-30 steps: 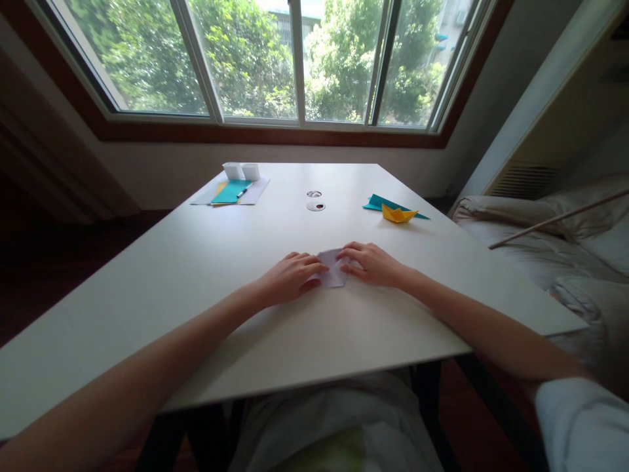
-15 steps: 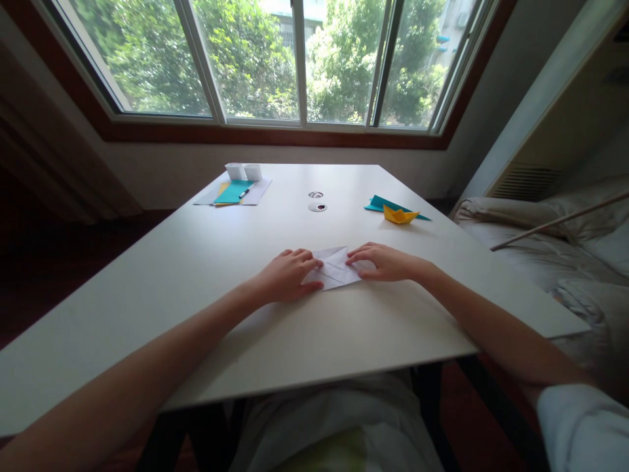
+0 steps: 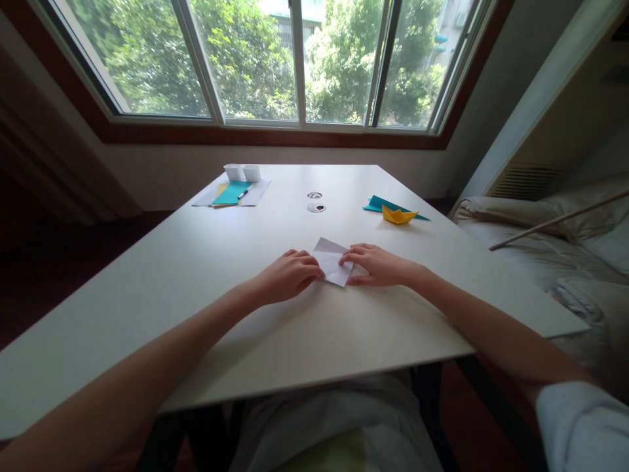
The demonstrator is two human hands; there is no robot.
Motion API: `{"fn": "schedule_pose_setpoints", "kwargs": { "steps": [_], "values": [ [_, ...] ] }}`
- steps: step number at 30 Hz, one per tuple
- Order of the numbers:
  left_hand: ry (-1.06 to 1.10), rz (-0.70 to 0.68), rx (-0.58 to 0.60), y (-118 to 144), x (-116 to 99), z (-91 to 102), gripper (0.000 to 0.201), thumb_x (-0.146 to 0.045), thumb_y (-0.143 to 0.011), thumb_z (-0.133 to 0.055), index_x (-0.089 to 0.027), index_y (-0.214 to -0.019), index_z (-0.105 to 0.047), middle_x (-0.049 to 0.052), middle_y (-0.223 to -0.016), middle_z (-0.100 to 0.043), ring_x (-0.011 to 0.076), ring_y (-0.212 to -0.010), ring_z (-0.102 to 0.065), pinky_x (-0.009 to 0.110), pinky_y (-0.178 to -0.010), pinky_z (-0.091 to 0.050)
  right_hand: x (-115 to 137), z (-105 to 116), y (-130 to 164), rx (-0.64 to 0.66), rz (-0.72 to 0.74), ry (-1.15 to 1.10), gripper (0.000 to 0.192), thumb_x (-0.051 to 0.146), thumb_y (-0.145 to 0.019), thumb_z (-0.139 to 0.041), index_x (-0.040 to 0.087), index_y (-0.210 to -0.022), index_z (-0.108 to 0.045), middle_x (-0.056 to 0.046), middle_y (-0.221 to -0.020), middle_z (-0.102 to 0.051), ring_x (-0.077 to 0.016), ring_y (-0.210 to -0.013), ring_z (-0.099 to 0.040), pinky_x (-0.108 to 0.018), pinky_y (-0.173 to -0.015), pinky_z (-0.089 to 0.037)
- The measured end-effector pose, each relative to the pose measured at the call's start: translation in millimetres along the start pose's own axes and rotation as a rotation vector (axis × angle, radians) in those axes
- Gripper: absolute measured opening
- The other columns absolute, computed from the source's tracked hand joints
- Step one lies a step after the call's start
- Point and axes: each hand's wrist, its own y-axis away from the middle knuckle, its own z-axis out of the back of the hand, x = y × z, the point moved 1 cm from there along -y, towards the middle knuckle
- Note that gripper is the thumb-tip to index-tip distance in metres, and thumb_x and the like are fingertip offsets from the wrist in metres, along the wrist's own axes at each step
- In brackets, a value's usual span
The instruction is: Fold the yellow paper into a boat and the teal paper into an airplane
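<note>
A folded white paper lies on the white table in front of me. My left hand rests at its left edge with fingertips pinching it. On the paper's right side my right hand presses down, fingers on its edge. One corner of the paper points up and away from me between the two hands.
A yellow paper boat sits on a teal sheet at the far right. At the far left lie a teal sheet with a pen and two small white boxes. Two cable holes mark the middle. A bed stands right.
The paper was spread wider half a second ago; my hands have since come closer together and folded it into a smaller shape with one corner pointing up.
</note>
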Motion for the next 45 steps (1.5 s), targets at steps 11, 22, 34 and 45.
{"fn": "schedule_pose_setpoints", "kwargs": {
  "steps": [11,22,34,45],
  "values": [
    [-0.019,0.09,0.043,3.0,10.3,-2.0,0.028,-0.029,-0.089,-0.039,-0.024,-0.11,-0.057,0.004,-0.11,-0.061,0.018,-0.097,-0.057,0.033,-0.086,-0.039,14.8,6.3,0.0,-0.005,0.151,-0.12,0.04,0.045,-0.082,-0.05,0.021,-0.112,-0.059,-0.01,-0.111,-0.057,-0.0206,-0.101,-0.053,-0.035,-0.09,-0.039],
    [0.17,0.052,0.04,7.7,22.7,-7.1,0.026,-0.031,-0.083,-0.05,-0.02,-0.104,-0.06,0.008,-0.112,-0.06,0.0195,-0.102,-0.055,0.032,-0.09,-0.042,-10.9,8.3,3.7,-0.01,0.07,-0.092,0.046,0.053,-0.072,-0.058,0.019,-0.103,-0.064,-0.01,-0.102,-0.063,-0.0226,-0.098,-0.054,-0.035,-0.084,-0.042],
    [0.224,0.068,-0.002,6.4,25.6,-7.4,0.027,-0.03,-0.084,-0.049,-0.02,-0.106,-0.06,0.008,-0.098,-0.064,0.0182,-0.09,-0.057,0.03,-0.079,-0.045,-4.1,11.6,3.2,0.001,0.082,-0.033,0.041,0.05,-0.076,-0.056,0.019,-0.101,-0.065,-0.009,-0.09,-0.064,-0.0195,-0.084,-0.057,-0.031,-0.075,-0.043],
    [-0.017,-0.051,0.005,4.7,17.5,-4.0,0.024,-0.022,-0.089,-0.038,-0.022,-0.095,-0.062,0.006,-0.1,-0.065,0.0178,-0.094,-0.056,0.031,-0.083,-0.041,0.6,12.8,1.3,-0.022,0.168,0.04,0.029,0.04,-0.085,-0.048,0.021,-0.096,-0.066,-0.007,-0.094,-0.066,-0.0186,-0.088,-0.057,-0.032,-0.079,-0.04]
  ]
}}
